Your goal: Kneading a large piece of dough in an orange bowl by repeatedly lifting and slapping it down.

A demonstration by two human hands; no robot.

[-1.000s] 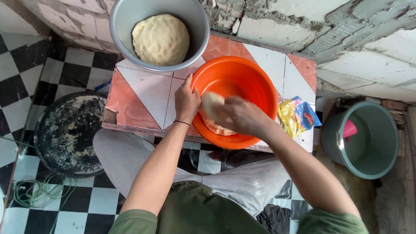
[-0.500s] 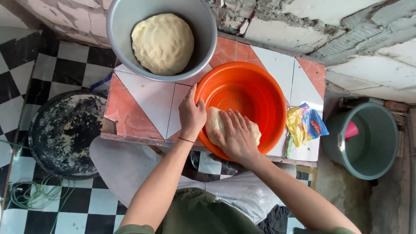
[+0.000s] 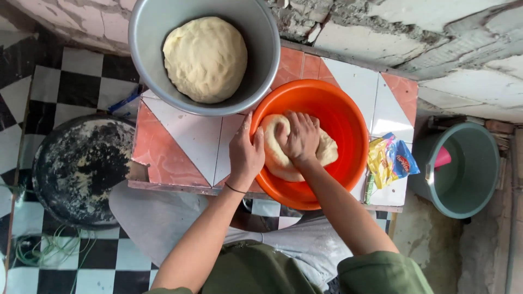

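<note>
Nearest the camera, the person's two forearms are reaching out from green sleeves over the lap toward a small tiled worktop [image 3: 185,147] patterned in white and pinkish red. The left hand [image 3: 245,155] is resting on the near left rim of the orange basin [image 3: 348,122], its grip closed around the edge with the thumb lying inside against the wall, and a thin dark band is sitting at the wrist. The right hand [image 3: 298,137] is pressing down into the pale dough [image 3: 275,158] lying on the basin's floor, its grip spread flat and curled over the top of the lump rather than closed around it. The dough is sitting toward the near left side of the basin, touching the wall just beside the left thumb. To the right of the basin, a yellow and blue packet [image 3: 389,160] is lying on the worktop's edge. Beyond it, on the ground, a grey-green bucket [image 3: 468,185] is standing. On the checkered floor to the left, a round dark pan [image 3: 76,169] dusted with flour is sitting. Farthest away, a grey metal bowl [image 3: 150,32] is holding a larger ball of dough [image 3: 204,57], its rim touching the orange basin.
</note>
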